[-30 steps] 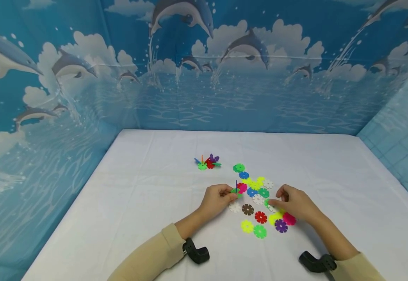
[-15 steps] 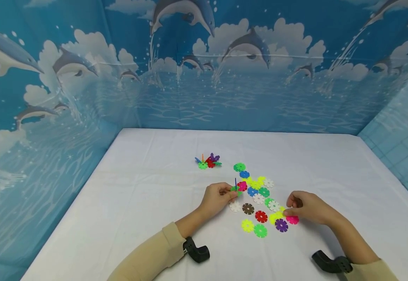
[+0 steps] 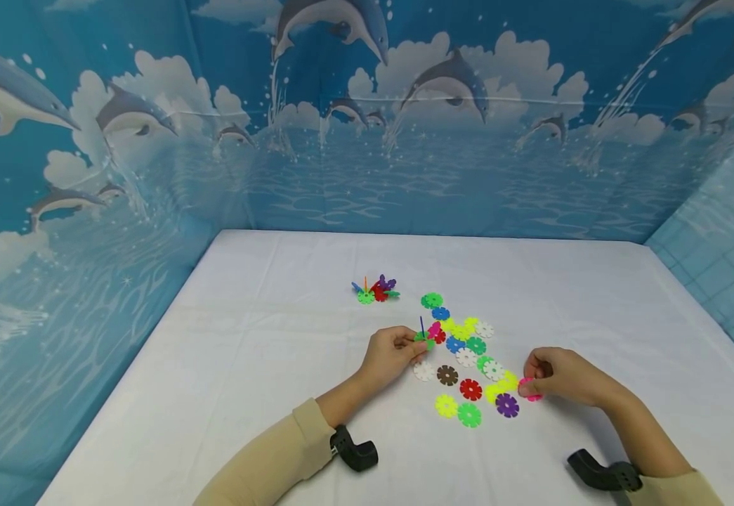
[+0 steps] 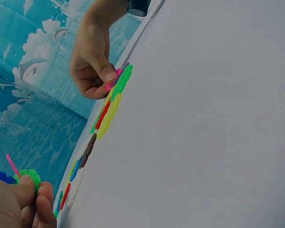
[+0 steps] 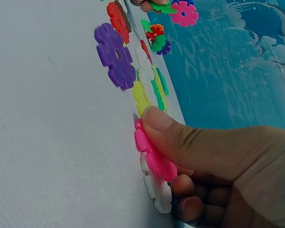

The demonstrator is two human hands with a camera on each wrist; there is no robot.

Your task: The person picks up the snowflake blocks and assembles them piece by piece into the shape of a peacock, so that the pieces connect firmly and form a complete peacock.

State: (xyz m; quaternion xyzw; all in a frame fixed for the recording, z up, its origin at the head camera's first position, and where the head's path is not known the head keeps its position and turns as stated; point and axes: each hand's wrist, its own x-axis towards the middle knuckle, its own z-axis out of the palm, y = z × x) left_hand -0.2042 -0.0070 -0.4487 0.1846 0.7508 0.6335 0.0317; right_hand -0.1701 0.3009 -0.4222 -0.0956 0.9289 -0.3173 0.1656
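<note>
My left hand (image 3: 393, 357) pinches a small joined piece between thumb and fingers. It consists of a green notched flower disc (image 4: 31, 176) with a pink disc (image 5: 184, 13) and a blue disc (image 4: 4, 177) set into it. At the right of the scattered discs, my right hand (image 3: 565, 376) pinches a pink flower disc (image 5: 154, 154) with its thumb on top. A white disc (image 5: 159, 194) shows just under that pink one; whether it is gripped too, I cannot tell. Nearest this hand lie a purple disc (image 3: 507, 405) and yellow discs (image 3: 501, 387).
Several loose discs lie between the hands, among them a brown disc (image 3: 447, 375), a red disc (image 3: 470, 389) and a light green disc (image 3: 469, 414). Farther back sits a joined multicoloured cluster (image 3: 376, 291). A dolphin-print curtain (image 3: 367, 176) borders the white table (image 3: 265, 316).
My right hand has moved right, from the white and green discs to the pink disc, and now pinches it. The left hand keeps its joined piece, tilting it slightly.
</note>
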